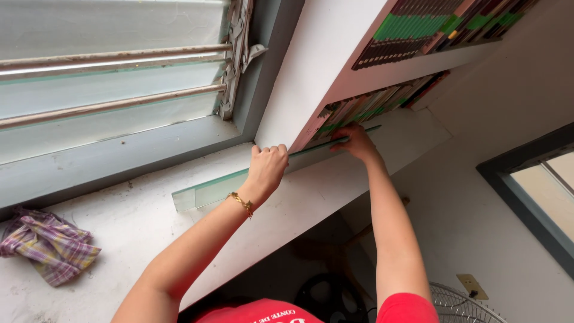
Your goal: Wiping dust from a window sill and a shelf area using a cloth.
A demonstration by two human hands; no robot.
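A long, narrow pane of clear greenish glass [206,191] lies tilted along the white window sill [137,224], reaching toward the bookshelf. My left hand [267,167], with a gold bracelet on the wrist, grips the pane's upper edge near its middle. My right hand [354,142] holds the same pane farther along, near its far end by the lower row of books. Both arms stretch out from red sleeves at the bottom of the view.
A louvre window [113,78] with glass slats and a metal side frame [236,57] stands above the sill. A crumpled checked cloth [51,245] lies at the sill's left. White shelves [382,72] hold rows of books. A fan grille [460,305] and wall socket [472,286] are below right.
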